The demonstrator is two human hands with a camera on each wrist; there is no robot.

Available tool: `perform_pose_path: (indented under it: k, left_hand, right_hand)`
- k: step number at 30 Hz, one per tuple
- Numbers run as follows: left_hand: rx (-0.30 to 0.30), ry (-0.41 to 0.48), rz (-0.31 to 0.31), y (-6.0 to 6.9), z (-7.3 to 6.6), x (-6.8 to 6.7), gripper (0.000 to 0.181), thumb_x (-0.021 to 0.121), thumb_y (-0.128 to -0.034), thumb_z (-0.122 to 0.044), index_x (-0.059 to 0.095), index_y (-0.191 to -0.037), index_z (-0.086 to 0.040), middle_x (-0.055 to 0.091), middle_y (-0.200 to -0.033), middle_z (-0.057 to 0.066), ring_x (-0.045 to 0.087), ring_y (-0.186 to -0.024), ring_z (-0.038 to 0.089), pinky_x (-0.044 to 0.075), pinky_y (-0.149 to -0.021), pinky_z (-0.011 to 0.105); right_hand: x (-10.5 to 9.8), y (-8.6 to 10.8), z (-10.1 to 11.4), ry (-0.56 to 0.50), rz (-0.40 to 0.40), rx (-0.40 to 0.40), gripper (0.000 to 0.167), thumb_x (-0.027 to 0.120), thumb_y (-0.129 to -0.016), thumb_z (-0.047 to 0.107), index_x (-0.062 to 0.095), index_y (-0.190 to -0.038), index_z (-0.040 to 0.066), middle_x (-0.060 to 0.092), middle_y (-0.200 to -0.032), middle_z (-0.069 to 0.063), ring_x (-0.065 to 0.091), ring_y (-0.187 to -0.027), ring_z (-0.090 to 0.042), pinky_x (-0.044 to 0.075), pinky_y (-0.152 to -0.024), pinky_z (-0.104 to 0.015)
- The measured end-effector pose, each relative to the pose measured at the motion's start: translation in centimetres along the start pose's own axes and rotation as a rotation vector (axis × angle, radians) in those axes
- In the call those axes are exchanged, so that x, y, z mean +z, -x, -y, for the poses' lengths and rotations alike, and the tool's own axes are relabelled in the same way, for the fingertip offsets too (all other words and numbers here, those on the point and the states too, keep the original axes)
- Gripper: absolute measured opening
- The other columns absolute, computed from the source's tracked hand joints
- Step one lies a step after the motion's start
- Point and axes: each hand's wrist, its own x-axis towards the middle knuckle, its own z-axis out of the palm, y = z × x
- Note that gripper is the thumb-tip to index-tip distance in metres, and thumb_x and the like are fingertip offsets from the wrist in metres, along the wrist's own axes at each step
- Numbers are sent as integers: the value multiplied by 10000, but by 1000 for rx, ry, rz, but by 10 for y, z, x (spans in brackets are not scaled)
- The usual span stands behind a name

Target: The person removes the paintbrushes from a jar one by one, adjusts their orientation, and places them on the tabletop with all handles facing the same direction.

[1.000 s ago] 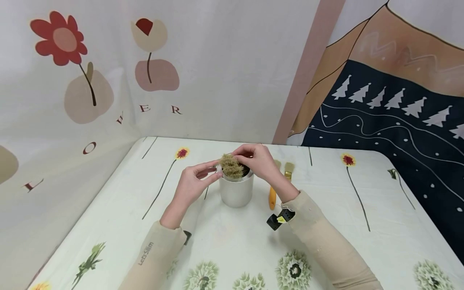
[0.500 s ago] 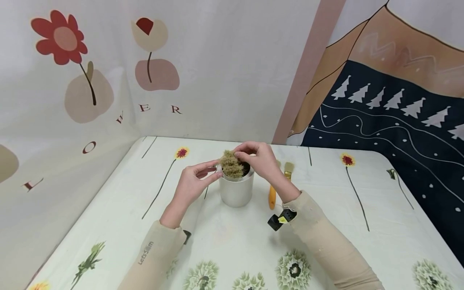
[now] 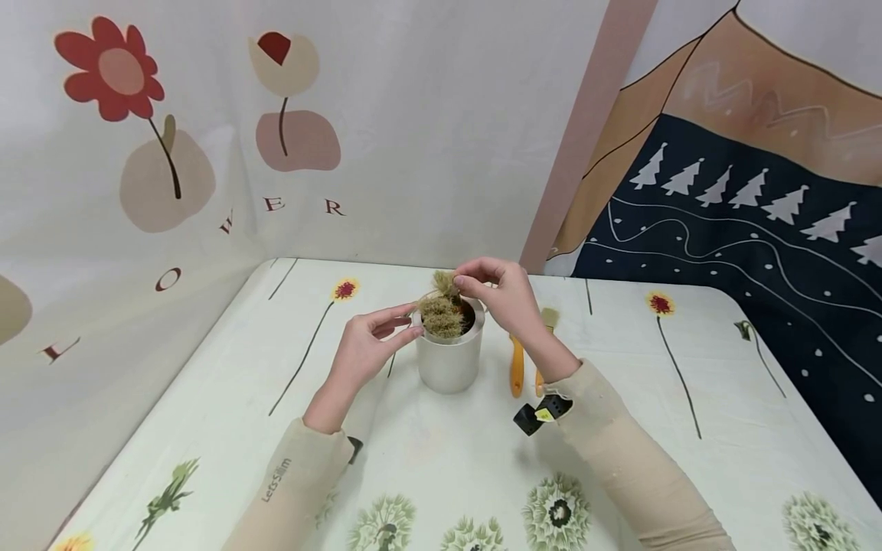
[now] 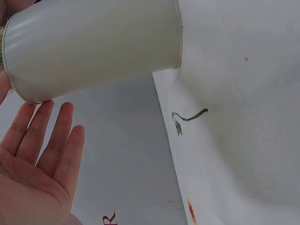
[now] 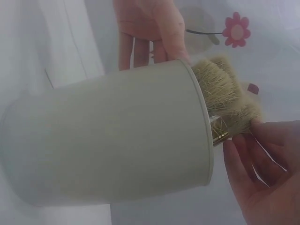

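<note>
- Your work so far, judging by how things lie: two tools are outside the container, one is partly raised at its mouth, and an uncounted group is inside.
- The off-white smooth cylindrical container (image 3: 449, 369) stands upright on the table covered in pale flower-printed cloth (image 3: 441, 451), between your hands.
- Your right hand (image 3: 501, 297) has thumb and fingers pinched together on the pale-bristled brush with a gold-coloured metal collar (image 5: 220, 137). Its head sits higher than the others, above the rim; its lower end is hidden, so it looks only part-way clear.
- Your left hand (image 3: 372, 343) is mostly unfolded, fingers fairly straight, tips touching the container near its rim; it has no brush, and seems to be steadying the wall.
- Packed at the mouth are the tan bristle heads (image 3: 441, 319). They overlap, so you cannot tell how many brushes they belong to.
- Beside the container, near your right forearm, lie the orange-handled flat brush with pale bristles (image 3: 549, 317) and a second orange handle (image 3: 517, 369), whose head your arm hides; it looks like a brush too.
- What is left, as a judgement: the pinched brush is neither fully in nor fully out, and those inside are not yet handled singly.
</note>
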Motion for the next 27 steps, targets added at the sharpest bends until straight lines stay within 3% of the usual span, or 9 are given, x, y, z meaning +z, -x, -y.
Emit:
perform_pose_path:
  k: [15,27]
  left_hand:
    - [5,7,9,-1,1,1,443,783,-875,-276,690,-1290,-152,693,-1292,78,678,-1166,255,502,-1086,475]
    - [-2,-8,7,0,1,0,444,782,-875,-288,690,-1291,-164,692,-1298,66,676,-1171,246,515,-1080,424]
  right_hand:
    - [-13,-1,8,-111,-67,-22,176,688,-945,118,719,-1049,-21,694,-982,-168,668,-813,-39,627,-822,-257]
    - [-25,-1,20,-212,-119,-38,172,660,-955,67,692,-1067,-60,660,-877,40,682,-787,-46,625,-808,-239]
